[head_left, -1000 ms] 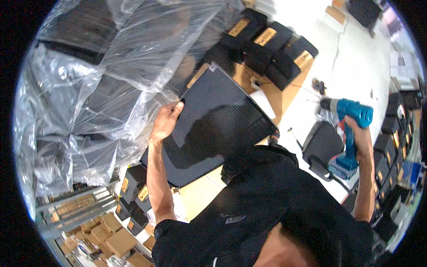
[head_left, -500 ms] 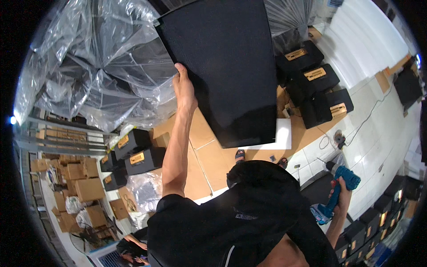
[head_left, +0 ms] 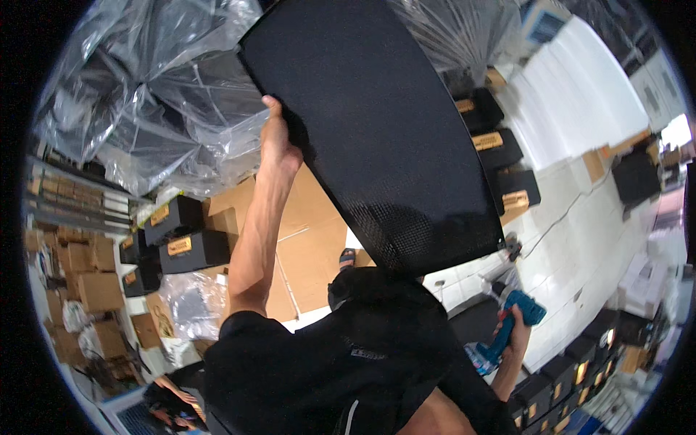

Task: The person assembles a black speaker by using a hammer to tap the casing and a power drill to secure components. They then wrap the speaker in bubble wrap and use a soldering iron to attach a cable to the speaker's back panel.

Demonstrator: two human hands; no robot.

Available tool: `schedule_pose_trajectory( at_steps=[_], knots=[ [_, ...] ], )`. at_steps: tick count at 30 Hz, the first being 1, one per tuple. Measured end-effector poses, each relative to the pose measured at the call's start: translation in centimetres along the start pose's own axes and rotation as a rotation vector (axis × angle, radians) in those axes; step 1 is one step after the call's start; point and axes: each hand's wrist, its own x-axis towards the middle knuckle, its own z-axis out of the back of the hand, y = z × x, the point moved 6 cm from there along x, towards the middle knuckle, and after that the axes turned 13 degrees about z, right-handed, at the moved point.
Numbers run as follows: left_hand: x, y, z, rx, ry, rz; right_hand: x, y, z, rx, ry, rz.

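Observation:
A large black mesh panel is held up before me, tilted, its lower right corner pointing toward my right side. My left hand grips its left edge, thumb showing along the rim while the other fingers are hidden behind it. Through the lower part of the panel, the perforated mesh shows. Down at my right, my right hand is wrapped around the handle of a teal cordless drill. The drill's chuck points up and to the left, well apart from the panel.
Clear plastic sheeting drapes over things at the far left. Black boxes with tan labels stand on both sides of flat cardboard. White foam sheets stand at right. A cable crosses the tiles. Another person is at lower left.
The panel has tilted, its lower end swinging right and nearer to me. My view has turned rightward, so my arms and the drill appear farther left. Both grips are unchanged.

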Motion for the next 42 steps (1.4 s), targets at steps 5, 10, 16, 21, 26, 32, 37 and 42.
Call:
schedule_pose_trajectory(
  at_steps=[5,10,16,21,26,32,37,42],
  knots=[
    [1.3,2.0,-0.4,0.107,0.048,0.001,1.8,0.9,0.3,-0.080,-0.013,0.031],
    [-2.3,1.5,3.7,0.409,-0.432,-0.342,5.9,-5.0,1.9,-0.393,0.008,-0.101],
    [-1.6,9.7,4.6,1.712,-0.829,-0.695,10.0,-20.0,4.9,-0.212,0.062,-0.121],
    [0.3,23.4,5.0,2.418,-0.100,-0.361,21.3,-33.9,2.1,0.339,-0.115,-0.365],
    [1.7,39.0,10.9,2.595,0.346,0.196,38.6,-53.2,-0.2,0.458,-0.206,-0.641],
    [4.3,41.5,12.0,2.536,-0.022,0.501,53.1,-67.2,-1.0,0.342,-0.086,-0.406],
    [3.7,38.9,14.0,2.608,-0.215,0.397,57.1,-74.1,-2.8,0.464,0.052,-0.460],
    [0.4,30.4,19.4,2.573,-0.668,0.711,57.5,-78.4,-1.5,-0.901,0.013,-0.318]
  ],
)
